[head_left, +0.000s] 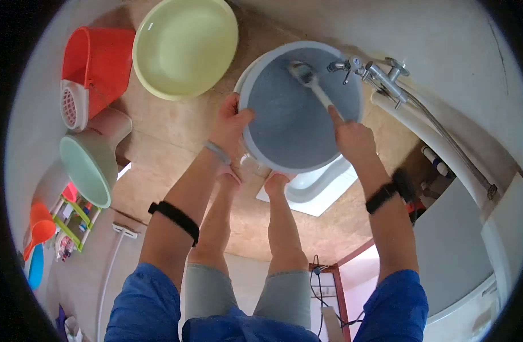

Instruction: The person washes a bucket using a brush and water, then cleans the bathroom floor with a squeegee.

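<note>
A large round grey tub [273, 125] fills the upper middle of the view, close under a wall tap. My left hand [230, 126] grips its left rim, thumb over the edge and fingers outside. In my right hand [353, 138] is the handle of a white scrubbing brush [315, 85], index finger stretched along it. The brush head points up and left, against the inner wall or bottom of the tub; which of the two I cannot tell. A thin band circles my left wrist, and black straps sit on both forearms.
The metal tap [381, 80] with its hose [444, 134] juts over the tub's right rim. A white squat toilet [313, 191] lies below it. On the left are a yellow basin [187, 48], a red mop bucket [104, 62] and a pale green basin [84, 171].
</note>
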Demonstrator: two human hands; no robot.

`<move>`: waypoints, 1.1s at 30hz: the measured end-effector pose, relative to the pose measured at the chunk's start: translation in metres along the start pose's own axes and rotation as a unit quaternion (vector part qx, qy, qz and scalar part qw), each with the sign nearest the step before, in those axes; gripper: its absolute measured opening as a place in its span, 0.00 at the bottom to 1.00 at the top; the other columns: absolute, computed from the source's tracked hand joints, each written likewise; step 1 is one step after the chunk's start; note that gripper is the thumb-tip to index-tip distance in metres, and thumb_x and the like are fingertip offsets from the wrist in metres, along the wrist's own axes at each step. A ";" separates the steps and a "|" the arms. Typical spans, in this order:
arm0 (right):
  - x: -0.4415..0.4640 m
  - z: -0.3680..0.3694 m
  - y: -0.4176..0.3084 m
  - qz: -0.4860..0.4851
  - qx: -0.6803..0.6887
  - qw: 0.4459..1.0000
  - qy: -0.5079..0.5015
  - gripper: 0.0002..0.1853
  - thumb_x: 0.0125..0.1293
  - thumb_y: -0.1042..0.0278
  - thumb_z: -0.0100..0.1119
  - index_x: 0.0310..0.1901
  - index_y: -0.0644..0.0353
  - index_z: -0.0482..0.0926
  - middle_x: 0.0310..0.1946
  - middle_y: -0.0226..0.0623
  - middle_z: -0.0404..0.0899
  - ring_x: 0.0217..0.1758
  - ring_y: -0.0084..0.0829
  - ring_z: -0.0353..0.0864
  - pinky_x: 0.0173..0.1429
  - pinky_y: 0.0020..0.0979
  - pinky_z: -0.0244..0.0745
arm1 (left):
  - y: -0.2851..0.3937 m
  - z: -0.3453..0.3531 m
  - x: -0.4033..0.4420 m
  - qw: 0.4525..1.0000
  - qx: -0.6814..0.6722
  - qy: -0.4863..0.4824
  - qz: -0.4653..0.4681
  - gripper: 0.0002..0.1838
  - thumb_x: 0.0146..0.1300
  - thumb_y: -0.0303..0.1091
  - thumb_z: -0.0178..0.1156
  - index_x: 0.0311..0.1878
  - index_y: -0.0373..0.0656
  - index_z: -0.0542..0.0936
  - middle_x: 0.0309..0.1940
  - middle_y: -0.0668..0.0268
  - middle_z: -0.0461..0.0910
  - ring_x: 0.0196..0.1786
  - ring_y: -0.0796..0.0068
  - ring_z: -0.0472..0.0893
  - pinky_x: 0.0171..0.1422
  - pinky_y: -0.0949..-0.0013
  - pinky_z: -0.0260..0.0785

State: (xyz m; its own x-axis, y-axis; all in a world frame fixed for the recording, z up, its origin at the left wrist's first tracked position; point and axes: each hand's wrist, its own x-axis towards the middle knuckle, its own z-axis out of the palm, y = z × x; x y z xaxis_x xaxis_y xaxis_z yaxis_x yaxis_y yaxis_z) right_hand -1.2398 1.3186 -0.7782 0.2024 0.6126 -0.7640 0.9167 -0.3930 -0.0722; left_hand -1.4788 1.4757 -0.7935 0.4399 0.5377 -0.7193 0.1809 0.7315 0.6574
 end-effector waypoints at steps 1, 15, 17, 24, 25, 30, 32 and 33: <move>0.015 0.022 0.001 0.033 0.003 0.999 0.009 0.27 0.64 0.66 0.46 0.67 0.52 0.60 0.31 0.51 0.81 0.33 0.47 0.84 0.32 0.45 0.79 | -0.005 0.000 0.009 1.000 0.024 0.010 0.011 0.13 0.54 0.22 0.55 0.45 0.40 0.73 0.37 0.68 0.77 0.40 0.77 0.76 0.48 0.72 0.69; 0.036 0.067 -0.068 0.190 0.334 0.917 0.105 0.15 0.64 0.66 0.48 0.50 0.59 0.76 0.31 0.56 0.80 0.37 0.58 0.81 0.39 0.51 0.75 | -0.065 -0.023 0.056 0.947 0.293 0.036 0.123 0.12 0.59 0.28 0.53 0.47 0.41 0.71 0.36 0.60 0.77 0.41 0.66 0.77 0.47 0.63 0.69; 0.029 0.164 -0.085 0.189 0.302 0.918 0.171 0.20 0.64 0.67 0.51 0.57 0.60 0.72 0.27 0.49 0.81 0.30 0.48 0.82 0.33 0.45 0.75 | -0.060 -0.016 0.052 0.955 0.263 0.046 0.130 0.12 0.59 0.29 0.53 0.47 0.42 0.70 0.35 0.59 0.76 0.40 0.65 0.76 0.46 0.62 0.69; -0.057 -0.008 -0.104 0.135 0.816 0.548 -0.125 0.25 0.68 0.65 0.50 0.66 0.54 0.65 0.15 0.29 0.68 0.13 0.21 0.68 0.16 0.25 0.63 | -0.049 -0.006 0.049 0.924 0.352 0.096 0.110 0.19 0.63 0.30 0.53 0.57 0.39 0.66 0.43 0.52 0.76 0.46 0.57 0.77 0.52 0.59 0.67; -0.085 -0.011 -0.107 0.125 0.810 0.556 -0.140 0.25 0.68 0.65 0.50 0.67 0.54 0.65 0.14 0.28 0.68 0.13 0.21 0.67 0.16 0.24 0.62 | -0.051 -0.001 0.044 0.915 0.353 0.115 0.156 0.16 0.61 0.31 0.54 0.52 0.40 0.67 0.36 0.52 0.77 0.39 0.56 0.78 0.45 0.58 0.69; -0.200 0.042 -0.027 0.089 0.308 0.947 -0.036 0.22 0.69 0.60 0.45 0.61 0.61 0.70 0.27 0.51 0.80 0.21 0.42 0.78 0.29 0.44 0.72 | -0.043 -0.001 0.043 0.888 0.437 0.118 0.077 0.21 0.60 0.34 0.58 0.56 0.40 0.67 0.49 0.48 0.75 0.51 0.48 0.75 0.52 0.53 0.68; -0.227 0.012 0.006 0.180 0.228 0.957 0.021 0.23 0.69 0.61 0.45 0.62 0.60 0.68 0.31 0.53 0.81 0.22 0.42 0.78 0.30 0.41 0.74 | -0.038 0.008 0.036 0.901 0.410 0.133 0.049 0.24 0.59 0.35 0.60 0.57 0.41 0.67 0.56 0.48 0.73 0.59 0.48 0.72 0.58 0.51 0.66; -0.240 -0.002 0.011 0.250 0.244 0.935 0.056 0.23 0.69 0.61 0.45 0.63 0.60 0.67 0.31 0.52 0.81 0.21 0.41 0.77 0.30 0.38 0.75 | -0.030 0.026 0.013 0.807 0.550 0.160 0.140 0.26 0.57 0.36 0.61 0.59 0.43 0.67 0.59 0.50 0.69 0.64 0.50 0.66 0.62 0.47 0.61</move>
State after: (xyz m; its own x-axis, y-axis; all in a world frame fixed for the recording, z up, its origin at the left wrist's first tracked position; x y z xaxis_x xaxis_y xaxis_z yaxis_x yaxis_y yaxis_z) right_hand -1.2778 1.1692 -0.5943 0.6243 0.3258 -0.7100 0.4366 -0.8992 -0.0287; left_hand -1.4555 1.4497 -0.8161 0.3809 0.8272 -0.4131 0.8635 -0.1585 0.4788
